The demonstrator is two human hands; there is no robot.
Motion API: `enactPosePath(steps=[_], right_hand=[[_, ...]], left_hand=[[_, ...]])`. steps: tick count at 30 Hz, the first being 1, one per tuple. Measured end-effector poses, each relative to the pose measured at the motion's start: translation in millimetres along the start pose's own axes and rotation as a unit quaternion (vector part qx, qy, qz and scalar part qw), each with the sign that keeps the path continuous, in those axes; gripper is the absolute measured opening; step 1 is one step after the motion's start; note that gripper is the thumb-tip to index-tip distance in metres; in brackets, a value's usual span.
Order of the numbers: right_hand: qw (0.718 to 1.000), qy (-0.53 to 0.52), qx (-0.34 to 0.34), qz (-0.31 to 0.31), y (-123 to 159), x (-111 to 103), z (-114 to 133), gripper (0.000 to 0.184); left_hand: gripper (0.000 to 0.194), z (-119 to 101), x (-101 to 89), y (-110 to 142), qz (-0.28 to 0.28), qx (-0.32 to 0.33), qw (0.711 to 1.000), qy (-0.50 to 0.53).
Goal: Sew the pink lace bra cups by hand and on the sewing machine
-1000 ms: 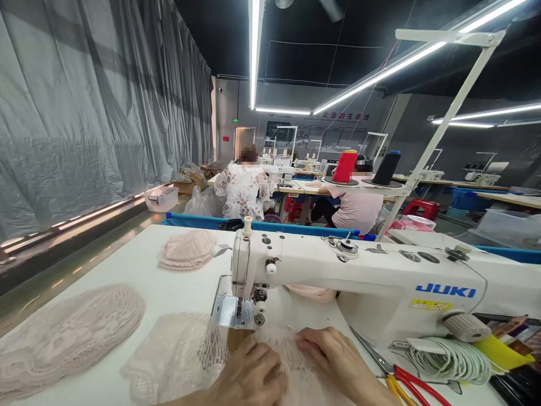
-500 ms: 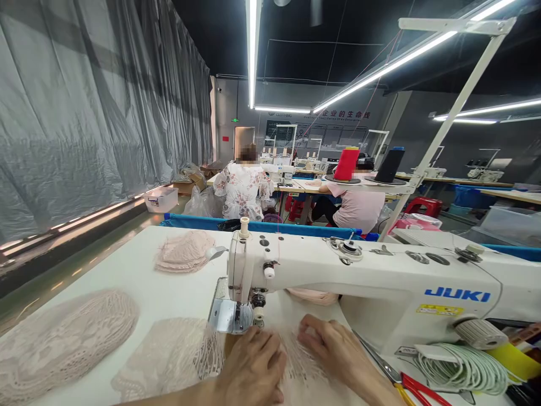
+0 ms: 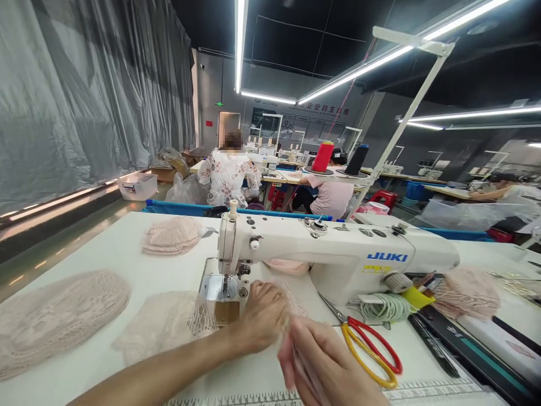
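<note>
My left hand (image 3: 267,310) is just right of the needle area, fingers curled down over a pale pink lace piece (image 3: 291,293). Lower and nearer to me, my right hand (image 3: 321,355) is closed in a pinch on pale lace that runs between its fingers. Motion blurs the fingertips of both hands. Beside them stands the white sewing machine (image 3: 291,239), its needle and presser foot over a metal plate (image 3: 214,287). Another lace piece (image 3: 156,324) with an openwork edge lies left of my left hand.
Stacked lace pieces (image 3: 67,316) lie at the left, and a smaller pile (image 3: 172,234) is behind. Scissors (image 3: 367,344) with red and yellow handles, a green cord coil (image 3: 384,309) and a ruler (image 3: 236,399) lie near my right hand. Two co-workers sit ahead; another person is at far right.
My right hand has come down and towards me, drawing lace with it. My left hand has shifted slightly up and right. The view has turned right, showing more of the table there.
</note>
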State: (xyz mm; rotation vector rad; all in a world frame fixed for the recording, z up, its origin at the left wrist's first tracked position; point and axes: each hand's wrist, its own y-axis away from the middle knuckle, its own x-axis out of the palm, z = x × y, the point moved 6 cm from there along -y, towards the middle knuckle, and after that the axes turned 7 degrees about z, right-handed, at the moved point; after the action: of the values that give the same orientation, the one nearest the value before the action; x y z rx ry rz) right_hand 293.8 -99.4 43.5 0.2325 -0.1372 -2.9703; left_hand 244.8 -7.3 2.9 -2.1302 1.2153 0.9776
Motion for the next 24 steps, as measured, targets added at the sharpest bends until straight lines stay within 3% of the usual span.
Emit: enactPosePath(steps=[3,6,7,10,13,15,20,24], right_hand=[[0.992,-0.083,-0.062,-0.074,-22,11,-19,0.051],[0.984,-0.065,-0.115,-0.119,-30,20,-30,0.048],[0.983,-0.051,-0.129,-0.121,-31,26,-31,0.048],[0.987,-0.036,-0.130,-0.088,-31,44,-29,0.048],[0.988,0.008,-0.134,-0.077,-27,52,-24,0.048],[0.986,0.052,-0.140,-0.077,-23,52,-21,0.048],[0.995,0.086,-0.054,-0.021,-17,57,-32,0.053],[0.993,0.106,-0.037,0.021,-10,68,-33,0.052]], left_hand=[[0.061,-10,-11.0,49,0.037,-0.012,0.989,0.145],[0.064,-7,-3.4,95,0.038,-0.056,0.904,0.423],[0.071,-4,0.9,105,0.023,-0.066,0.885,0.460],[0.092,8,10.3,120,-0.045,-0.080,0.885,0.457],[0.066,16,11.1,125,-0.103,-0.112,0.874,0.462],[0.047,15,5.5,132,-0.105,-0.130,0.876,0.453],[0.022,1,-26.6,158,-0.124,-0.133,0.922,0.342],[0.025,-1,-30.0,167,-0.122,-0.110,0.878,0.449]])
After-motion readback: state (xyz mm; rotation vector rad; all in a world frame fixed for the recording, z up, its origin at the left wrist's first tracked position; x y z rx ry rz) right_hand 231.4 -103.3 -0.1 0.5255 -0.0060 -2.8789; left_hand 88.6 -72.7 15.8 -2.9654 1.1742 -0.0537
